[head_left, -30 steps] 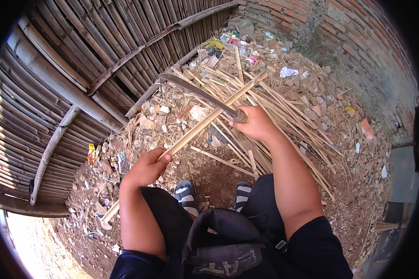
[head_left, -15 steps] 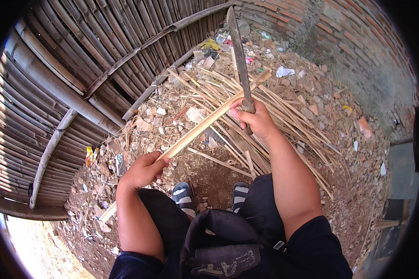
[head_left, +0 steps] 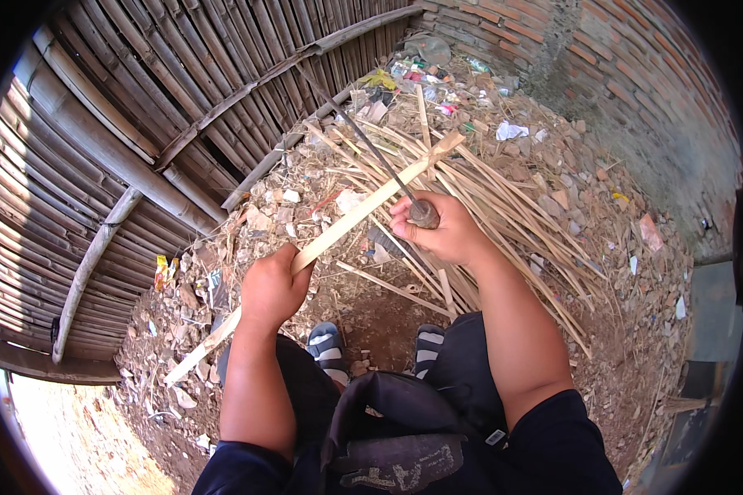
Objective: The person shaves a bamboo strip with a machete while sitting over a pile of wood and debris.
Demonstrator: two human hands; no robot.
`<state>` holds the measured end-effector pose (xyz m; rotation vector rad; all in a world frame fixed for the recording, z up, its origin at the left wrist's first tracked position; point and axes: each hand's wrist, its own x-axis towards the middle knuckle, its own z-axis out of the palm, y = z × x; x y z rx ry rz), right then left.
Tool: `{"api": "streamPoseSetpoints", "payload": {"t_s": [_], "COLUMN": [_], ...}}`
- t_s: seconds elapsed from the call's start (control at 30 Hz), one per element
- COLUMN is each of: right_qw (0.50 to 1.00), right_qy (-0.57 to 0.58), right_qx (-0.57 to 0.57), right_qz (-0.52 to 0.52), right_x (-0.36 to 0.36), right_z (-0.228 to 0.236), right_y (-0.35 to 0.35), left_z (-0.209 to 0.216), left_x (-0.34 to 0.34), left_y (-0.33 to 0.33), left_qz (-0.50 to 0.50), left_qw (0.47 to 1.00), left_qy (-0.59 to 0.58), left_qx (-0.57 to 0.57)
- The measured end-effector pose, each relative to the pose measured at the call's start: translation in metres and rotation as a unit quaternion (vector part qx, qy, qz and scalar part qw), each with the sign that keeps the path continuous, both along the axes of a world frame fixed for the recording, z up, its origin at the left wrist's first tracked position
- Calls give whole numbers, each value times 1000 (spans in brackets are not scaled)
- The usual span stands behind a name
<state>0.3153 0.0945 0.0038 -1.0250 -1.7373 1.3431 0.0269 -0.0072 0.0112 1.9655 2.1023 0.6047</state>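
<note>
My left hand (head_left: 274,287) is closed round a pale split bamboo strip (head_left: 348,224). The strip slants from the lower left up to the right, its far end over a pile of similar bamboo strips (head_left: 512,216). My right hand (head_left: 447,233) grips a machete by its handle, with the rounded handle end (head_left: 423,215) towards me. Its long dark blade (head_left: 357,132) points to the upper left, seen nearly edge-on, and crosses the strip just beyond my right fingers. Whether blade and strip touch, I cannot tell.
A bamboo-slat wall (head_left: 215,91) rises on the left and a brick wall (head_left: 636,82) on the right. Rubble and litter (head_left: 437,70) cover the ground between them. My sandalled feet (head_left: 328,342) stand below my hands. A grey panel (head_left: 710,309) is at the far right.
The machete blade has swung from pointing up and away to slanting left across the strip, turning edge-on. My left hand has moved right and up along with a turn of the strip.
</note>
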Motion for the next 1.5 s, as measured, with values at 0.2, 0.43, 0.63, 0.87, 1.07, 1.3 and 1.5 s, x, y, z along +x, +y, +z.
{"api": "streamPoseSetpoints", "payload": {"t_s": [0.2, 0.43, 0.63, 0.87, 1.07, 1.3, 1.5], "right_qw": [948, 942, 923, 936, 894, 920, 897], "right_qy": [-292, -276, -329, -311, -355, -367, -363], "right_qx": [123, 148, 197, 165, 249, 135, 223], "right_qz": [-6, -124, -22, 22, 116, 23, 119], "right_x": [-3, 32, 0, -18, -38, -20, -42], "right_z": [23, -9, 12, 11, 11, 4, 1], "right_y": [0, 33, 5, -8, -27, -6, -21], "left_z": [7, 8, 27, 32, -9, -22, -26], "left_x": [-11, -18, -13, -26, -23, -21, -32], "left_y": [-4, -9, -31, -123, -145, -135, -141], "left_qz": [24, -24, -11, 52, 87, 49, 50], "left_qw": [1000, 999, 1000, 996, 994, 978, 992], "left_qy": [-18, -30, -25, 5, 68, 163, 72], "left_qx": [-7, 8, -1, -76, 26, 121, 87]}}
